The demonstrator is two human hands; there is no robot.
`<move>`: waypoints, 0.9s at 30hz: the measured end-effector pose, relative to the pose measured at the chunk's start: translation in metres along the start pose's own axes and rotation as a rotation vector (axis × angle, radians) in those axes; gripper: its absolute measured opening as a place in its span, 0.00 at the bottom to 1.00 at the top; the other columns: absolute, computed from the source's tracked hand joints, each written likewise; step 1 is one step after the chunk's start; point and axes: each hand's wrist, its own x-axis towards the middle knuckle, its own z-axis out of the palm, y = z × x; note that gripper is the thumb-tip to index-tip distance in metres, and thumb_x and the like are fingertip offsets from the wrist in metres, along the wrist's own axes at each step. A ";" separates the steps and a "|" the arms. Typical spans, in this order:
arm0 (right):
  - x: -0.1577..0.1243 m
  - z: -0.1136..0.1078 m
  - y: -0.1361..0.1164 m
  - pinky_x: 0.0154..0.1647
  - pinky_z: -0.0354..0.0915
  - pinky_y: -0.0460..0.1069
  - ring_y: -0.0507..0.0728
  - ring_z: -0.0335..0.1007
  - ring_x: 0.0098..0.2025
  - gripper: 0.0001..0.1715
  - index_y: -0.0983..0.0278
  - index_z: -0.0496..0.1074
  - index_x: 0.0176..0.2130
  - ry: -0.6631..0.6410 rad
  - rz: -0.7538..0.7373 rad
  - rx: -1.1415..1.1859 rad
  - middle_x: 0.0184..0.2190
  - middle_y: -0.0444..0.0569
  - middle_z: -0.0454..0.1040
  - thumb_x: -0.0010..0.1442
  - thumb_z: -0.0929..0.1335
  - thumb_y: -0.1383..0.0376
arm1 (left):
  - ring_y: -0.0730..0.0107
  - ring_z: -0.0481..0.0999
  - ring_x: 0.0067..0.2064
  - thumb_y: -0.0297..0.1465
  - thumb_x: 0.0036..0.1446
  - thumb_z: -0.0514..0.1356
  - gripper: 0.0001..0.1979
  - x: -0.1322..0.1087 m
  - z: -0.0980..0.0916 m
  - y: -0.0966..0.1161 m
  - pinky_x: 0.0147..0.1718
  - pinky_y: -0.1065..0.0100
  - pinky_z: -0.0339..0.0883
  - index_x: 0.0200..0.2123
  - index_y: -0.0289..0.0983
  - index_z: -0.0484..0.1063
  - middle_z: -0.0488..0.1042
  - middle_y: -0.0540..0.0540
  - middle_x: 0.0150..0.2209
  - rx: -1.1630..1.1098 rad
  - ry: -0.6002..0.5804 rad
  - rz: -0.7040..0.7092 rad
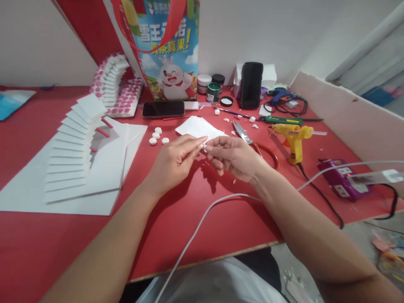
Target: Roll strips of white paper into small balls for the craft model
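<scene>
While poised above the flat red tabletop (221, 219), pinched a tiny white scrap (204, 147) between left hand (175, 162) and right hand (235, 158), both gripping it, just beside the white paper sheets (197, 126).

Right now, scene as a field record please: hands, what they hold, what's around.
left hand: fingertips pinch a white bit
right hand: pinches the same white bit from the other side
surface: red table
behind hands: white sheets, white pellets
right of hands: scissors, yellow glue gun, power strip
left of hands: paper staircase
back: phone lying flat, printed bag
</scene>
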 end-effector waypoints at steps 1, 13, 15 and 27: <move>0.000 0.001 0.001 0.16 0.67 0.42 0.46 0.64 0.17 0.16 0.68 0.71 0.34 0.023 -0.041 -0.065 0.22 0.42 0.74 0.51 0.78 0.66 | 0.67 0.79 0.45 0.28 0.68 0.56 0.16 0.000 0.000 0.000 0.45 0.67 0.71 0.55 0.37 0.77 0.81 0.43 0.44 -0.005 0.002 -0.013; -0.006 0.016 0.007 0.14 0.54 0.44 0.47 0.60 0.13 0.14 0.64 0.68 0.26 0.354 -0.282 -0.545 0.15 0.39 0.68 0.57 0.73 0.62 | 0.67 0.79 0.40 0.32 0.67 0.57 0.15 0.001 0.003 0.007 0.42 0.67 0.73 0.52 0.38 0.79 0.82 0.43 0.41 -0.044 0.051 -0.092; -0.005 0.018 0.013 0.17 0.53 0.44 0.47 0.59 0.16 0.11 0.63 0.68 0.27 0.393 -0.350 -0.579 0.16 0.39 0.67 0.58 0.72 0.63 | 0.67 0.80 0.41 0.32 0.67 0.57 0.14 0.002 0.004 0.008 0.43 0.67 0.73 0.51 0.38 0.80 0.82 0.43 0.42 -0.017 0.059 -0.087; -0.009 0.019 0.022 0.24 0.58 0.46 0.50 0.63 0.23 0.09 0.62 0.67 0.29 0.362 -0.554 -0.814 0.20 0.42 0.69 0.61 0.68 0.64 | 0.67 0.81 0.39 0.29 0.67 0.57 0.15 -0.002 0.005 0.007 0.38 0.69 0.72 0.52 0.35 0.79 0.83 0.42 0.41 0.029 0.034 -0.072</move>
